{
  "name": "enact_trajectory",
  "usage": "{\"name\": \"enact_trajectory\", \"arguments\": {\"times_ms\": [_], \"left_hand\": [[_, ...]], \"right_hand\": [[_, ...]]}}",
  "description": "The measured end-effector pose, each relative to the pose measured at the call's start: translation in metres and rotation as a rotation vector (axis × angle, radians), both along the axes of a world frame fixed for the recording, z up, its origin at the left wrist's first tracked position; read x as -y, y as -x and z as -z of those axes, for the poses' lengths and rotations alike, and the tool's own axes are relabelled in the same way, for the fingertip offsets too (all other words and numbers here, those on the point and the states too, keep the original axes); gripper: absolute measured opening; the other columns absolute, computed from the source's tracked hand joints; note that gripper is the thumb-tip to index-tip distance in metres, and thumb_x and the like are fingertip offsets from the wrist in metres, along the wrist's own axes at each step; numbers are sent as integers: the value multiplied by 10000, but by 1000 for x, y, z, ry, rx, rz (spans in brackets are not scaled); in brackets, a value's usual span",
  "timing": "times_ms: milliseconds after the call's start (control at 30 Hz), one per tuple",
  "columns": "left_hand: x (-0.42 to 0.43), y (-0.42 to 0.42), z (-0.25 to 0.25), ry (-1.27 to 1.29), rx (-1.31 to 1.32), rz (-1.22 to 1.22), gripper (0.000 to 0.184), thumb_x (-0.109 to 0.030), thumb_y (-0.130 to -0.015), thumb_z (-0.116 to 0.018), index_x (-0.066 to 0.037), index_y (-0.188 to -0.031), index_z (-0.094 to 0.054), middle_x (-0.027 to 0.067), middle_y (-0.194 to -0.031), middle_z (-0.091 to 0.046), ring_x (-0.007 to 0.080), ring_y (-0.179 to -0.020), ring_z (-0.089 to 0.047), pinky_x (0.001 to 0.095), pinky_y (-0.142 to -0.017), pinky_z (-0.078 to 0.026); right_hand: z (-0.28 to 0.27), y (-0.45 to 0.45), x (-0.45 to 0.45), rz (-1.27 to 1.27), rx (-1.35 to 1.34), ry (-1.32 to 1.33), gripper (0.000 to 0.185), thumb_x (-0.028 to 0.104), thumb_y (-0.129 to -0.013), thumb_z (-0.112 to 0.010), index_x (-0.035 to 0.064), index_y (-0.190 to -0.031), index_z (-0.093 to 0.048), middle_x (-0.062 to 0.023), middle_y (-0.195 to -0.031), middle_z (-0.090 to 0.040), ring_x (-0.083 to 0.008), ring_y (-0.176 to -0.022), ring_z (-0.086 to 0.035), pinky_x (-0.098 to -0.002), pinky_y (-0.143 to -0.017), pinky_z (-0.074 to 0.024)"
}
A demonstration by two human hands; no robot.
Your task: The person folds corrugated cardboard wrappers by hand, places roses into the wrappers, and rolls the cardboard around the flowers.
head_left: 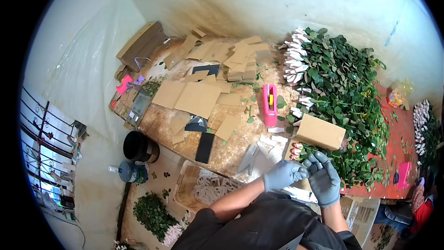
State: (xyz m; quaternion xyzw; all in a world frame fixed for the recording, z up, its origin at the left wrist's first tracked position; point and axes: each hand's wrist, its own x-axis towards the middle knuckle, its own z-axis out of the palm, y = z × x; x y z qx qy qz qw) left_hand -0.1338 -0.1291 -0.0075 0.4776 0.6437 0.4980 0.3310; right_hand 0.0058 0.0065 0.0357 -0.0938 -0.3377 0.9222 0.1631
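Both my hands wear grey gloves and meet in front of my chest at the table's front edge. My left hand (284, 175) is closed, its fingertips pinched together beside my right hand; anything between them is too small to make out. Palm showing, my right hand (324, 180) has its fingers loosely curved and apart. Just beyond them lies a bunch of pink and cream roses (296, 151) with green stems and leaves. A folded corrugated cardboard piece (320, 132) rests above the roses.
A pink tape dispenser (269, 105) stands on the brown table, left of a big heap of leafy stems (342, 74) with white-wrapped heads. Cardboard sheets (198, 98) and a dark phone-like slab (204, 148) lie leftward. A crate (187, 180) and a black bucket (136, 147) are below. Another person (423, 210) is at right.
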Motion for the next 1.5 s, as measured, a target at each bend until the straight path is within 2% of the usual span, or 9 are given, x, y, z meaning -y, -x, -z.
{"name": "enact_trajectory", "arguments": {"times_ms": [267,633,700,733,867,1067,1200,1367,1500], "left_hand": [[17,0,-2,-231,-44,-4,231,-10,-931,-575,-23,-1088,-745,138,-930,-723,279,-823,-691,333,-765,-551],[22,-22,8,-307,-158,-134,115,-114,-892,-722,-5,-925,-708,122,-834,-695,288,-756,-683,355,-705,-540],[22,-27,4,-122,189,-231,162,-172,-900,-747,-12,-904,-722,131,-834,-705,301,-760,-694,373,-695,-536],[23,-25,-8,-27,37,-240,174,-195,-911,-741,-21,-906,-746,135,-874,-724,315,-796,-704,407,-728,-544],[19,-33,14,-178,-176,-190,147,-171,-899,-712,-33,-895,-764,123,-909,-740,324,-837,-706,418,-793,-550],[18,-60,-17,-295,-396,49,71,-100,-874,-700,-80,-898,-764,108,-853,-727,285,-737,-661,408,-660,-515],[10,-104,-12,-94,-331,313,96,-127,-864,-704,-50,-812,-730,110,-786,-709,308,-704,-653,402,-686,-512],[-18,-157,17,179,-94,402,113,-143,-878,-723,-55,-808,-735,98,-741,-692,262,-692,-661,369,-659,-502],[-62,-215,20,311,-168,493,135,-175,-919,-728,-58,-857,-751,98,-764,-699,259,-707,-669,365,-663,-506]], "right_hand": [[-6,2,8,-29,-41,123,477,363,-1013,-567,53,-1376,-568,-145,-1322,-630,-298,-1231,-601,-510,-1081,-469],[-11,-3,23,-13,-23,-55,453,381,-1011,-620,56,-1326,-593,-131,-1273,-636,-277,-1177,-603,-471,-1075,-467],[-9,-7,26,-8,-13,-48,446,366,-1012,-618,59,-1333,-586,-132,-1269,-636,-280,-1173,-603,-470,-1057,-478],[-7,-9,28,-23,0,-41,452,367,-1009,-616,58,-1338,-588,-128,-1268,-640,-280,-1167,-604,-457,-1051,-475],[-6,-22,25,-14,13,-20,435,344,-1020,-594,53,-1344,-590,-133,-1277,-642,-288,-1162,-609,-456,-1044,-471],[-11,-61,3,-12,-58,-17,425,307,-1049,-565,29,-1371,-560,-163,-1317,-628,-278,-1205,-609,-465,-1044,-481],[4,-126,-33,70,53,-172,335,257,-1059,-583,-22,-1238,-624,-87,-1065,-712,-138,-923,-676,-300,-852,-564],[76,-244,-91,-183,445,-290,253,234,-1033,-628,6,-1117,-701,-92,-979,-748,-150,-824,-718,-283,-745,-585],[269,-347,-131,327,895,144,274,259,-972,-596,9,-957,-706,-40,-800,-684,-134,-637,-618,-271,-577,-514]]}}
